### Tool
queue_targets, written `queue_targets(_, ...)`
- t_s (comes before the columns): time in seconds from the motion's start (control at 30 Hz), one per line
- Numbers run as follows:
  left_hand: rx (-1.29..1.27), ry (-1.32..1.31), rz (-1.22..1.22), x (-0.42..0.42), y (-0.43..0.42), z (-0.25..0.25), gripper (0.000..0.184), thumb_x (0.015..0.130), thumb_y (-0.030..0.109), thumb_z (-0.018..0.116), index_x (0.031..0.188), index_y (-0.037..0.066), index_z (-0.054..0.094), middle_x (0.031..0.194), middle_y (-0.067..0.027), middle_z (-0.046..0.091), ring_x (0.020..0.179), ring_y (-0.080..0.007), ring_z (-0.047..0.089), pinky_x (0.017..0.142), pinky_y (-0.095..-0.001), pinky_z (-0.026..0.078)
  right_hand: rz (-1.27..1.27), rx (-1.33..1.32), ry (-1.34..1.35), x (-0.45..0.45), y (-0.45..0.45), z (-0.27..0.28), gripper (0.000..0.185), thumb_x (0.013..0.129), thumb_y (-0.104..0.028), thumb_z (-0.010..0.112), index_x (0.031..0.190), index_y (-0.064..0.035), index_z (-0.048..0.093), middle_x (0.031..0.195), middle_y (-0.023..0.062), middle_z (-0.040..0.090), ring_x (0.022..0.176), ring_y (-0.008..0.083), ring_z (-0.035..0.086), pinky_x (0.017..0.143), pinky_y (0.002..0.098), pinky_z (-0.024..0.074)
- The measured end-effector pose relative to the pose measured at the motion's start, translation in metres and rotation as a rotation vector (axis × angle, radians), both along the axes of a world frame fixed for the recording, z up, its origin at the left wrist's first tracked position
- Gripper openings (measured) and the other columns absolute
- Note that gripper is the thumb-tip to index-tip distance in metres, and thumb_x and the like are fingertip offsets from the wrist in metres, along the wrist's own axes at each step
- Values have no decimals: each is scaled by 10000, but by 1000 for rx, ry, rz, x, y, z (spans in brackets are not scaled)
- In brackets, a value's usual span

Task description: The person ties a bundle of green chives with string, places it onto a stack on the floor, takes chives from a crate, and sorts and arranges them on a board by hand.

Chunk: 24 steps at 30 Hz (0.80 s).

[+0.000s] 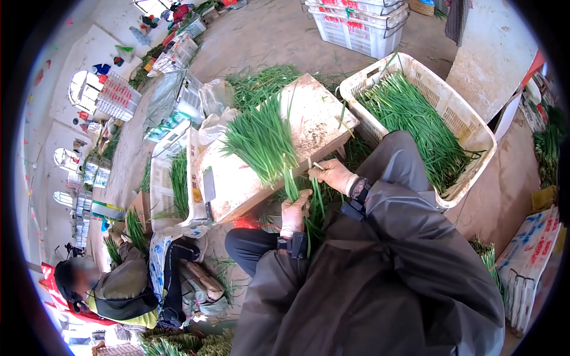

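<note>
My left hand [293, 215], in a pale glove, is closed around a small bunch of green stalks [290, 185] just off the near edge of a low wooden board [320, 118]. To its right, my right hand [336, 176], also gloved, pinches the pale end of a few stalks; some long green leaves hang down between the two hands. On the board lies a large pile of green stalks [261, 142], its cut ends toward me. A knife [209, 187] with a dark blade rests at the board's left side.
A cream crate [475, 127] of green stalks stands at my right, another white crate [160, 190] at the left. A co-worker [124, 285] sits at lower left holding stalks. White crates [362, 32] are stacked at the back. Loose greens [255, 86] lie behind the board.
</note>
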State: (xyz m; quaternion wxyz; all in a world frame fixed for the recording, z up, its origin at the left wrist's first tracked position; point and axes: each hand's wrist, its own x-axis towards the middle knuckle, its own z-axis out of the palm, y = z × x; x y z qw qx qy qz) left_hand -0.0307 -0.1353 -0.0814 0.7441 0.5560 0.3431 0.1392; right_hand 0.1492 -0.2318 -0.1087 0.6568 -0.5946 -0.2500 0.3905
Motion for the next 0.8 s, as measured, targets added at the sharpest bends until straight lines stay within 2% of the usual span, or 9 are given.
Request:
queue_targets(0.07,-2,23,3,0,3,-4,174,969,187,725,1053,41,765,640,54,549,505,-55,424,476,-231,303,-79,29,0,5,0,-6,305,985,-300,728,1050,-4,767,844,-10,713,774,76,591,735,266,494)
queue_targets(0.17,-5,11,32,1,0,-5,191,964,196,735,1074,43,764,651,55,557,505,-52,425,476,-225,308,82,11,78,10,-4,5,327,986,-328,724,1046,-9,765,822,-3,696,770,87,589,741,271,489)
queue_targets(0.23,-15,-5,55,4,-2,-1,195,956,200,746,1075,47,765,658,56,563,506,-49,426,476,-223,310,172,-36,-149,5,-6,6,296,1010,-297,687,1067,-17,764,810,3,692,767,105,593,751,287,493)
queue_targets(0.4,60,-27,54,7,-6,-9,188,942,185,763,1077,55,766,668,52,574,513,-44,433,481,-216,308,344,-70,-91,-3,-8,20,313,1021,-321,679,1029,-20,764,819,-8,689,794,103,600,763,289,500)
queue_targets(0.53,46,3,33,2,0,-7,230,937,189,781,1108,36,768,715,35,626,575,-39,476,524,-212,326,3,-102,-265,1,0,8,409,1056,-369,612,888,-9,713,791,6,676,749,128,599,738,314,504)
queue_targets(0.57,56,-21,48,3,0,-9,221,939,189,779,1098,35,769,709,36,622,578,-41,479,526,-215,329,-52,-27,-311,9,-2,-2,374,1057,-360,591,924,-27,700,816,31,687,732,151,616,707,320,501)
queue_targets(0.63,105,-26,56,4,-1,-15,194,948,181,766,1075,34,768,695,38,608,568,-40,468,522,-217,321,-96,-7,236,5,-8,16,337,1053,-354,613,963,-36,676,837,4,671,735,105,592,658,283,472)
queue_targets(0.7,188,12,36,6,-2,-20,159,961,166,742,1048,35,766,681,42,587,545,-35,441,511,-215,299,-132,33,231,4,-8,28,313,1037,-344,647,990,-37,685,849,-11,665,740,79,582,650,257,460)
queue_targets(0.8,385,111,-18,7,-1,-25,210,983,207,724,1037,7,755,696,22,629,589,-62,502,555,-238,393,-126,61,115,7,0,27,278,1004,-309,708,1019,-32,698,864,-23,665,742,67,579,654,247,464)
